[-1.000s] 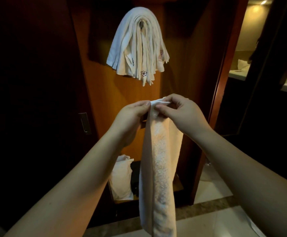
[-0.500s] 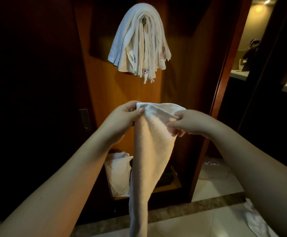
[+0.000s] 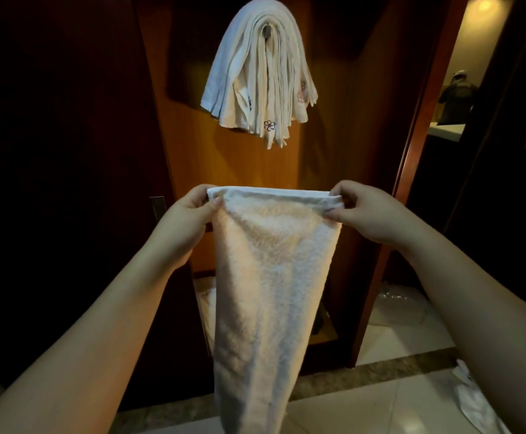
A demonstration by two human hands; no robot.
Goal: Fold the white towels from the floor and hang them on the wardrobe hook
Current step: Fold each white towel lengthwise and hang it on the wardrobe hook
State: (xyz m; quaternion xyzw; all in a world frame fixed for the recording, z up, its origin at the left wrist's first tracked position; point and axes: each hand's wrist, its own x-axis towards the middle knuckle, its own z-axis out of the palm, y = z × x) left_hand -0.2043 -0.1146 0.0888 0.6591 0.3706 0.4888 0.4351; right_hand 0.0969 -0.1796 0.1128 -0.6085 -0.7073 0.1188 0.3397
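Holding towel (image 3: pixel 271 277) spread by its top corners, below the hook's bundle (image 3: pixel 260 73).
Pinched by left hand (image 3: pixel 186 214) and right hand (image 3: pixel 365 211), stretched taut, hanging clear of the floor (image 3: pixel 380 402), likely squaring edges for folding.

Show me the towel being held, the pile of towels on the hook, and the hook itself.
held towel (image 3: pixel 271 277), head view, middle of the hanging cloth
hung towels (image 3: pixel 255 76), head view, middle of the draped bundle
hook (image 3: pixel 267 29), head view, metal tip among the folds

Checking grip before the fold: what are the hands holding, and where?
White towel, pinched at its top corners: left hand on one, right hand on the other.
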